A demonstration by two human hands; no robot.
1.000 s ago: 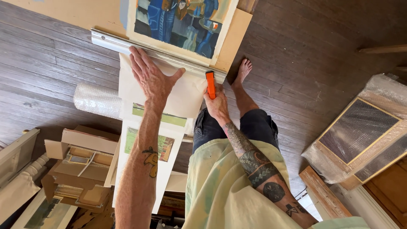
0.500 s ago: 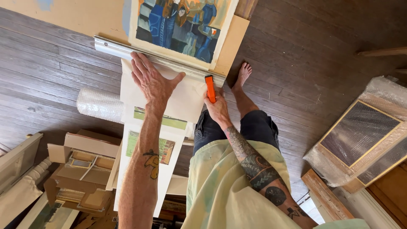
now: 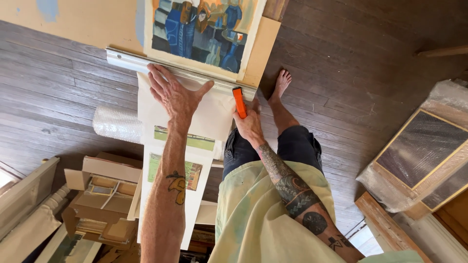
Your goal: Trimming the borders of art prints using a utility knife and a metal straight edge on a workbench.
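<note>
Pressing down with my left hand [image 3: 178, 95], I keep the palm flat and the fingers spread on a sheet of pale paper [image 3: 214, 114]; the fingertips reach the far edge, right at a long metal straightedge [image 3: 131, 61] that runs from left to right across the scene. The hand grips nothing, it only lies open on the sheet.

My right hand [image 3: 249, 125] is closed around an orange cutter [image 3: 239, 102]. The cutter points away from me, its far end touching the straightedge near its right end, just right of the sheet's edge. I cannot see a blade.

Beyond the straightedge lies a painting [image 3: 204, 29] in blues and oranges, on a tan board [image 3: 265, 48] that shows at its right side. The paper runs back toward me under my left forearm, and two small green prints [image 3: 187, 139] sit on it nearer me.

To the left of the sheet lies a roll of bubble wrap [image 3: 114, 124] on the dark wooden floor [image 3: 48, 97]. Nearer and further left stands an open cardboard box [image 3: 105, 195] with framed pieces inside. My bare foot [image 3: 282, 83] rests on the floor just right of the cutter. Far right, well apart from my hands, a framed picture wrapped in clear plastic [image 3: 419, 151] leans on the floor.
</note>
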